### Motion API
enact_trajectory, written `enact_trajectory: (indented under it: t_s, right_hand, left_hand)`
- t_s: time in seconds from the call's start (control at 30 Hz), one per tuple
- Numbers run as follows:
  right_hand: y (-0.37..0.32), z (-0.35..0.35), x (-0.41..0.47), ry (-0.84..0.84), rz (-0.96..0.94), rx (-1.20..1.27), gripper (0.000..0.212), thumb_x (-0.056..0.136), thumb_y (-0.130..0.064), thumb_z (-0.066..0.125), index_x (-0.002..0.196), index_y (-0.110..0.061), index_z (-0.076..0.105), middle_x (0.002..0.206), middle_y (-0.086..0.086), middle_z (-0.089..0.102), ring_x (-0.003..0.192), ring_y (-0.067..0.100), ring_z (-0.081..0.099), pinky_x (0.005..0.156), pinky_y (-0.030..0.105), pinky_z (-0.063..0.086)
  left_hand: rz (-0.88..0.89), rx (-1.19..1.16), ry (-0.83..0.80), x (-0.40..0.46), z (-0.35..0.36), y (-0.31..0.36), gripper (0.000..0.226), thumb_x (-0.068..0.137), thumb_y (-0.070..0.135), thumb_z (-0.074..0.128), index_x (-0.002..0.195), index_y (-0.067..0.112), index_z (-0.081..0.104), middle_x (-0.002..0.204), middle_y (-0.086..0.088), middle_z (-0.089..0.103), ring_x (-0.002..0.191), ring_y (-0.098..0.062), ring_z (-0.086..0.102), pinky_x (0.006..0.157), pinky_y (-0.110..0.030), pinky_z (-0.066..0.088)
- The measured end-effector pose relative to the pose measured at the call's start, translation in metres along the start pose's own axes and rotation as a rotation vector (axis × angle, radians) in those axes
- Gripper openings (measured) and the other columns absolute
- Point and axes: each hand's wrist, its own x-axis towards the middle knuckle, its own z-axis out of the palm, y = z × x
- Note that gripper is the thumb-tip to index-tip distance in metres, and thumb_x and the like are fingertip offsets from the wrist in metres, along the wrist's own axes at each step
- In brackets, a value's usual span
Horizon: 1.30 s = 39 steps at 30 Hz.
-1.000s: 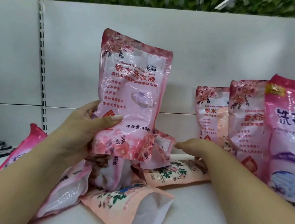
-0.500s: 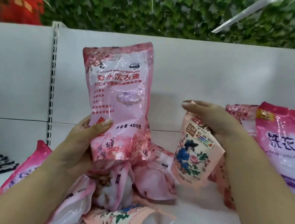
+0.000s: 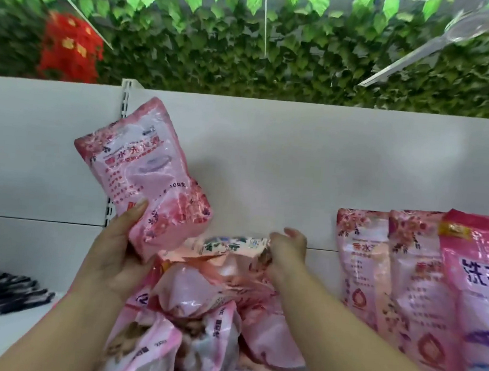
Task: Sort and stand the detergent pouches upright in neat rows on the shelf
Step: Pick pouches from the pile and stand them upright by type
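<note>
**Head view: two pouches in my hands**

My left hand grips a pink detergent pouch, tilted, above the pile of pouches. My right hand pinches a peach floral pouch lying on the pile. Three pouches stand upright at right on the shelf.

Three standing pouches, heap uncountable.

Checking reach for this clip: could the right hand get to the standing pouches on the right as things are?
Probably yes. The right hand is at the pile, and bare shelf wall lies between it and the nearest standing pouch.
</note>
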Motion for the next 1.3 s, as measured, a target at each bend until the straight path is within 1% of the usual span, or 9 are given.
enact_trajectory:
  t_s: [0.1,0.2,0.33,0.4,0.53,0.77,0.9,1.07,1.3]
  right_hand:
    - [0.02,-0.004,0.002,-0.104,0.127,-0.193,0.05,0.078,-0.027,0.055,0.121,-0.003,0.046,0.075,0.014,0.057,0.074,0.025,0.056,0.073,0.034,0.048]
    - [0.014,-0.003,0.002,-0.356,0.184,-0.448,0.048,0.077,-0.063,0.044,0.093,-0.018,0.05,0.053,-0.003,0.062,0.066,0.02,0.06,0.067,0.029,0.047]
    - [-0.015,-0.021,-0.016,-0.324,0.049,-0.819,0.064,0.092,-0.06,0.026,0.141,-0.018,0.033,0.145,0.006,0.038,0.13,0.027,0.039,0.106,0.041,0.032]
    - [-0.023,-0.043,-0.018,-0.196,0.04,-0.908,0.067,0.093,-0.053,0.032,0.144,-0.01,0.026,0.15,0.013,0.029,0.134,0.032,0.032,0.108,0.041,0.028]
    - [-0.01,-0.086,-0.027,-0.137,0.247,-0.859,0.042,0.09,-0.04,0.053,0.118,-0.01,0.048,0.096,0.015,0.053,0.082,0.03,0.054,0.07,0.032,0.045]
    - [0.004,-0.09,-0.03,-0.164,0.366,-0.472,0.024,0.091,-0.008,0.052,0.069,-0.001,0.051,0.039,0.01,0.057,0.032,0.017,0.055,0.032,0.02,0.043]
    - [0.014,-0.088,-0.026,-0.158,0.383,-0.545,0.017,0.087,-0.007,0.058,0.073,0.001,0.06,0.045,0.009,0.061,0.051,0.022,0.059,0.057,0.029,0.052]
    - [0.002,-0.082,-0.025,-0.062,-0.086,-0.749,0.044,0.083,0.001,0.061,0.125,-0.012,0.055,0.108,0.01,0.059,0.059,0.008,0.048,0.047,0.017,0.039]
    - [-0.04,-0.079,-0.043,-0.157,-0.636,-0.986,0.045,0.09,-0.006,0.053,0.13,-0.025,0.052,0.103,-0.002,0.053,0.061,-0.002,0.044,0.046,0.006,0.037]
  left_hand:
    - [0.031,-0.011,-0.005,-0.004,0.003,0.003,0.007,0.071,0.007,0.067,0.072,0.01,0.072,0.072,-0.008,0.073,0.062,-0.016,0.071,0.044,-0.029,0.053]
    - [-0.031,0.041,-0.093,-0.001,0.0,-0.002,0.06,0.032,0.01,0.09,0.089,0.011,0.072,0.088,-0.011,0.073,0.076,-0.022,0.072,0.051,-0.037,0.056]
    - [-0.094,0.18,-0.096,0.003,-0.006,-0.015,0.098,0.014,0.02,0.095,0.106,0.012,0.063,0.092,-0.012,0.072,0.078,-0.026,0.071,0.058,-0.047,0.057]
    - [-0.103,0.259,-0.08,0.003,-0.006,-0.021,0.092,0.01,0.024,0.094,0.098,0.013,0.067,0.088,-0.012,0.073,0.074,-0.026,0.071,0.061,-0.056,0.054]
    - [-0.12,0.257,-0.066,0.005,-0.01,-0.023,0.074,0.004,0.024,0.093,0.075,0.016,0.075,0.084,-0.01,0.073,0.071,-0.026,0.071,0.06,-0.059,0.051]
    - [-0.172,0.267,-0.041,0.009,-0.017,-0.022,0.102,0.012,0.024,0.094,0.108,0.016,0.061,0.11,-0.014,0.065,0.092,-0.028,0.067,0.067,-0.062,0.05]
    - [-0.167,0.263,-0.039,0.009,-0.017,-0.023,0.105,0.012,0.023,0.095,0.112,0.014,0.06,0.117,-0.015,0.063,0.097,-0.027,0.066,0.071,-0.057,0.052]
    - [-0.16,0.238,-0.06,0.009,-0.016,-0.024,0.098,0.014,0.02,0.094,0.107,0.013,0.063,0.109,-0.013,0.067,0.092,-0.026,0.068,0.064,-0.052,0.056]
    - [-0.133,0.142,-0.07,0.008,-0.012,-0.02,0.091,0.011,0.014,0.093,0.096,0.012,0.063,0.085,-0.012,0.073,0.071,-0.024,0.071,0.049,-0.04,0.055]
